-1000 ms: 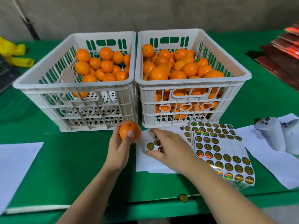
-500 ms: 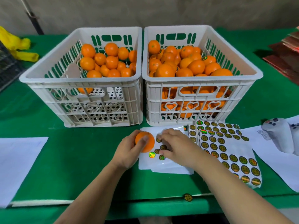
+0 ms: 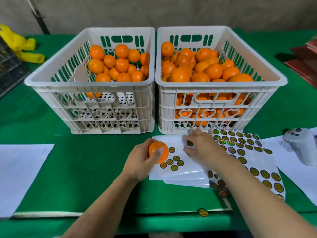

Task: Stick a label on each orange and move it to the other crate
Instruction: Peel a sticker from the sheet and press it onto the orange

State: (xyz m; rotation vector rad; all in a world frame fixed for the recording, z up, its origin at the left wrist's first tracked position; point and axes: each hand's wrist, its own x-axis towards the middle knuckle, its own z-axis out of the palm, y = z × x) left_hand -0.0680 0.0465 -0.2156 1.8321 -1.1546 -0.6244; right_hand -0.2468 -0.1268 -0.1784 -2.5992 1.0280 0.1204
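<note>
The right hand (image 3: 202,148) has lifted off the white sticker sheet (image 3: 178,170), its grip pinching a round gold label (image 3: 189,143); the left hand (image 3: 140,162) grips the small orange (image 3: 157,152) low over the green bench (image 3: 85,169).

Two crates (image 3: 92,93) side by side (touching), label sheets (image 3: 181,169) before the right one

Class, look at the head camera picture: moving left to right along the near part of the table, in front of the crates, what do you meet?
White paper sheet → left hand gripping an orange → right hand pinching a round sticker → sticker sheet → white handheld controller.
</note>
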